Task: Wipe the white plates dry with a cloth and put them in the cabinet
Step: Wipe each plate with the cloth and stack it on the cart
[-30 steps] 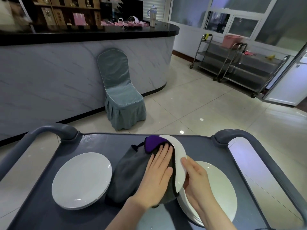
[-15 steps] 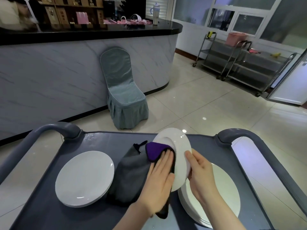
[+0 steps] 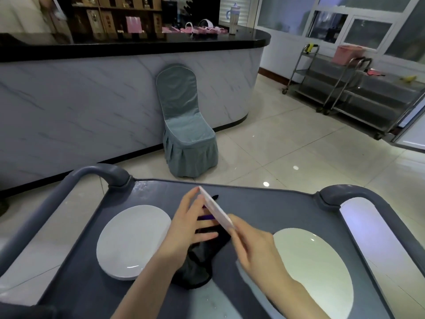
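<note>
I hold a white plate (image 3: 216,209) edge-on above the dark grey cart top (image 3: 264,208). My right hand (image 3: 255,246), blurred by motion, grips its lower edge. The straight fingers of my left hand (image 3: 188,229) lie against the plate's left face and top rim. A dark grey cloth with a purple patch (image 3: 200,261) hangs under my left hand down onto the cart. A white plate (image 3: 132,242) lies flat on the cart's left side. On the right side sits a stack of white plates (image 3: 319,270).
The cart has curved grey handles (image 3: 96,173) at both far corners. Beyond it stand a chair in a teal cover (image 3: 186,132) against a marble-look counter (image 3: 92,107), steel trolleys (image 3: 345,93) at the back right, and a white door edge (image 3: 411,125) at the far right.
The plate has turned from facing me to edge-on. My left hand no longer presses the cloth flat on the plate's face; the cloth now hangs below it. The view has tilted up slightly.
</note>
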The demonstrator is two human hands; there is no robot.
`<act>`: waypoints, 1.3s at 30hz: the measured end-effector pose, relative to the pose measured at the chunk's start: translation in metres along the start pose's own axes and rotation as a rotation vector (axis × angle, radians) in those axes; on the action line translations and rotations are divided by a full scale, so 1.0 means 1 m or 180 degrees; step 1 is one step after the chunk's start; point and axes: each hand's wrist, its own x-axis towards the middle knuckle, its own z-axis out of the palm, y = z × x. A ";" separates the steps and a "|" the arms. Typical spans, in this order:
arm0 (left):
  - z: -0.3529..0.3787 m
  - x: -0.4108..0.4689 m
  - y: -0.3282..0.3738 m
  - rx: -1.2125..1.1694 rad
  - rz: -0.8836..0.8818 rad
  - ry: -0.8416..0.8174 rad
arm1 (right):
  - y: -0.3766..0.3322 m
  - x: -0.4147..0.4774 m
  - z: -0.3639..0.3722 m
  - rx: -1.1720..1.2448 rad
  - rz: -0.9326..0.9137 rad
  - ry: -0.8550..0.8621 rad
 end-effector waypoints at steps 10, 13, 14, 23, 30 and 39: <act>-0.068 -0.014 -0.022 -0.0796 -0.0074 0.1047 | 0.000 0.011 0.059 -0.0194 -0.0121 -0.1608; -0.098 -0.016 -0.030 -0.0712 -0.0114 0.1203 | 0.013 0.019 0.072 0.0031 0.0539 -0.1122; -0.108 -0.017 -0.032 -0.0703 -0.0094 0.1210 | 0.018 0.023 0.078 -0.0065 0.0745 -0.0960; -0.182 -0.016 -0.051 -0.0601 0.0027 0.1480 | 0.011 0.052 0.147 0.0543 0.1878 -0.0769; -0.225 -0.012 -0.058 0.0485 0.0196 0.1771 | 0.001 0.042 0.194 0.0723 0.2199 -0.0626; -0.249 -0.003 -0.072 0.0711 0.0093 0.1800 | -0.004 0.047 0.216 0.0598 0.2239 -0.0738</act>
